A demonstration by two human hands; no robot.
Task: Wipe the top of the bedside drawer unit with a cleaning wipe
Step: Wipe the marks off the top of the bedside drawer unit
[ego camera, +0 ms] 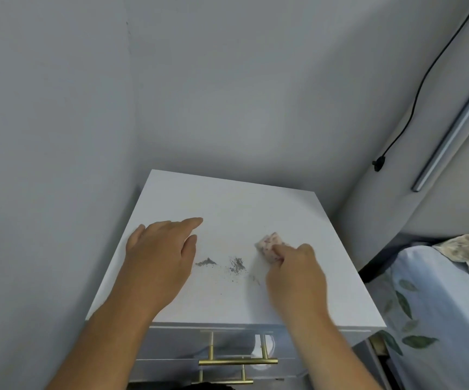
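Note:
The bedside drawer unit has a white top [227, 201] that fills the middle of the head view. Two small patches of grey dust [236, 266] lie near its centre. My right hand [295, 274] presses a crumpled white wipe with red marks [268, 243] onto the top, just right of the dust. My left hand [160, 257] rests flat on the left part of the top, fingers apart and pointing toward the wall, holding nothing.
Grey walls close the unit in at the left and back. Brass drawer handles [237, 361] show below the front edge. A bed with blue leaf-print sheet [436, 305] stands at the right. A black cable [425, 77] hangs down the right wall.

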